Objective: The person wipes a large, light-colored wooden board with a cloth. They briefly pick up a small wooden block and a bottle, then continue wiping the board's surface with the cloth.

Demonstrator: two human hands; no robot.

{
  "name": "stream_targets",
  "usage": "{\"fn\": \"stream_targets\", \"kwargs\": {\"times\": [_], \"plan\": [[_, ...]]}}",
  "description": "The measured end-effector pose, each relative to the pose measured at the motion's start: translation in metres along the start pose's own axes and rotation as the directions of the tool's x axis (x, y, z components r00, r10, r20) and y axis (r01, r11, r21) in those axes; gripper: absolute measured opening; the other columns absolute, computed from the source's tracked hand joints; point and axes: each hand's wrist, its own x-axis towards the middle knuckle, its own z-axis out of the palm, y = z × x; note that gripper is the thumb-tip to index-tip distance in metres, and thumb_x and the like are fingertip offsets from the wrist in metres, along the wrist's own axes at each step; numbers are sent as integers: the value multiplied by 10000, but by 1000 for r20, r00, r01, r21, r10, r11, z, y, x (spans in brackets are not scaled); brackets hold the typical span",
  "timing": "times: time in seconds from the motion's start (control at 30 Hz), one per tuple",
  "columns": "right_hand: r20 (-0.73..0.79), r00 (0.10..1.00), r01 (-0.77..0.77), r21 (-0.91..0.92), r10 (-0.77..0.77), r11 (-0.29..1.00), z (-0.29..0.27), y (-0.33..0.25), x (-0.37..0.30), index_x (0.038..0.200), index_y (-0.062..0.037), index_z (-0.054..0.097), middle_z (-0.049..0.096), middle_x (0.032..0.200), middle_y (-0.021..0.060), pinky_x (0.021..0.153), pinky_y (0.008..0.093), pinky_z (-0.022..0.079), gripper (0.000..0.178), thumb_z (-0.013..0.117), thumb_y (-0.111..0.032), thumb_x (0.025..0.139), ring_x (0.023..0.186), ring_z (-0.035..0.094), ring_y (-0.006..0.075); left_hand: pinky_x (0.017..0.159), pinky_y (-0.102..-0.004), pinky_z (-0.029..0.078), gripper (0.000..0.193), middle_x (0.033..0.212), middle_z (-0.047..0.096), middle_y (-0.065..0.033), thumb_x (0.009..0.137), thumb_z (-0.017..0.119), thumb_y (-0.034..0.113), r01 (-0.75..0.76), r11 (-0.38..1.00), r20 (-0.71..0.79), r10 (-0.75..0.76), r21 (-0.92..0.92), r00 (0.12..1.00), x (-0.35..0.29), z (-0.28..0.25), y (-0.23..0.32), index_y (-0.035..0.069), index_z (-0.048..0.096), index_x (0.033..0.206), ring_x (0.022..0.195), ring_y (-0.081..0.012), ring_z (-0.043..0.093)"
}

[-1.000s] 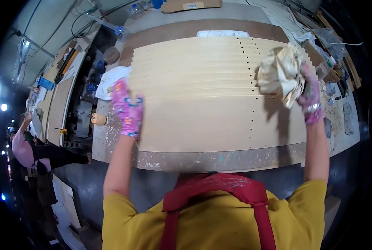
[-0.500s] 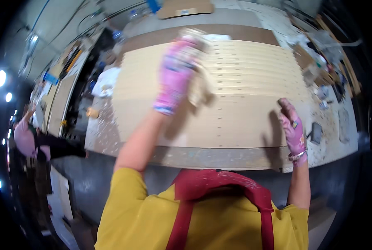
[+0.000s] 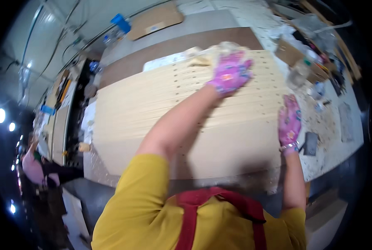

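Observation:
Pale cream slats (image 3: 140, 108) lie edge to edge on the bench, with small dark marks in rows across them. Toward their far edge, my left hand (image 3: 229, 76), in a pink patterned glove, presses a cream cloth (image 3: 232, 46) down. Its fingers lie over the cloth, partly blurred. My right hand (image 3: 290, 121), also gloved in pink, rests along the right ends of the slats, with its fingers stretched out and nothing in them.
A dark grey block (image 3: 310, 143) lies beside my right wrist. Farther right are a clear bottle (image 3: 298, 75), an open cardboard box (image 3: 289, 52) and scraps. A flat brown cardboard piece (image 3: 157, 20) lies at the back. Another person (image 3: 36, 164) stands far left.
My left hand has swept the cloth rightward along the far slats. My right hand has come down against their right ends. The view has turned and shifted.

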Motion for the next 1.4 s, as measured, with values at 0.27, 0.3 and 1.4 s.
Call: {"fn": "stream_targets", "kwargs": {"times": [0.27, 0.3, 1.4], "plan": [[44, 999, -12, 75, 8, 997, -6, 9, 0, 1360, -4, 485, 483, 1369, 229, 1082, 427, 326, 428, 425, -184, 977, 1318, 408, 374, 1075, -533, 315, 348, 1354, 530, -161, 933, 417, 267, 142, 990, 59, -142, 2, 988, -11, -23, -29, 190, 638, 1192, 1302, -321, 456], [44, 999, -31, 86, 27, 996, -8, 4, 1, 1363, -3, 482, 487, 1366, 228, 1081, 427, 328, 427, 424, -180, 978, 1316, 409, 373, 1059, -532, 331, 337, 1342, 542, -151, 934, 428, 262, 229, 973, 77, -230, 19, 970, -36, -38, -55, 179, 652, 1170, 1292, -327, 465], [66, 998, 14, 27, -16, 1000, -3, 1, 6, 1370, 40, 455, 486, 1377, 216, 1084, 459, 321, 462, 353, -225, 1006, 1300, 408, 384, 419, -239, 416, 169, 740, 608, -22, 876, 607, 62, 661, 670, 181, -643, -338, 744, -104, -131, -162, 68, 661, 1036, 572, -73, 542]]}}
